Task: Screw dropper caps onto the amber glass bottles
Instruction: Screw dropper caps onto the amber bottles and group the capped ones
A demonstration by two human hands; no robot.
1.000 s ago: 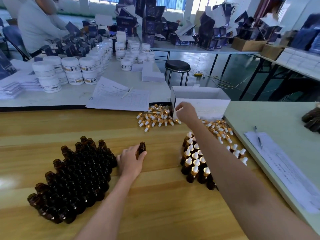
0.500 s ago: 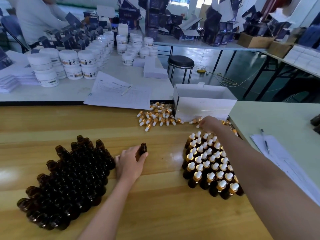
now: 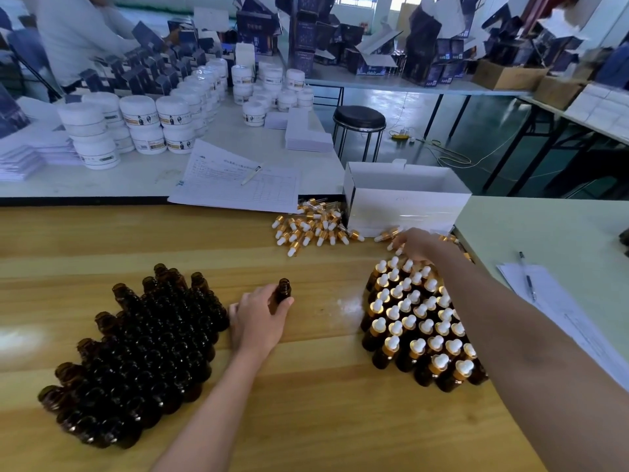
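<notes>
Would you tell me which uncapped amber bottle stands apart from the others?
The lone bottle that the left hand grips, just right of the uncapped cluster; the rest stand packed together, none held.

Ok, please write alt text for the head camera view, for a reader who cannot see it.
The left hand holds an open amber glass bottle on a wooden table, while the right hand reaches to loose gold-and-white dropper caps by a white cardboard box. Uncapped bottles stand left, capped ones right.
</notes>
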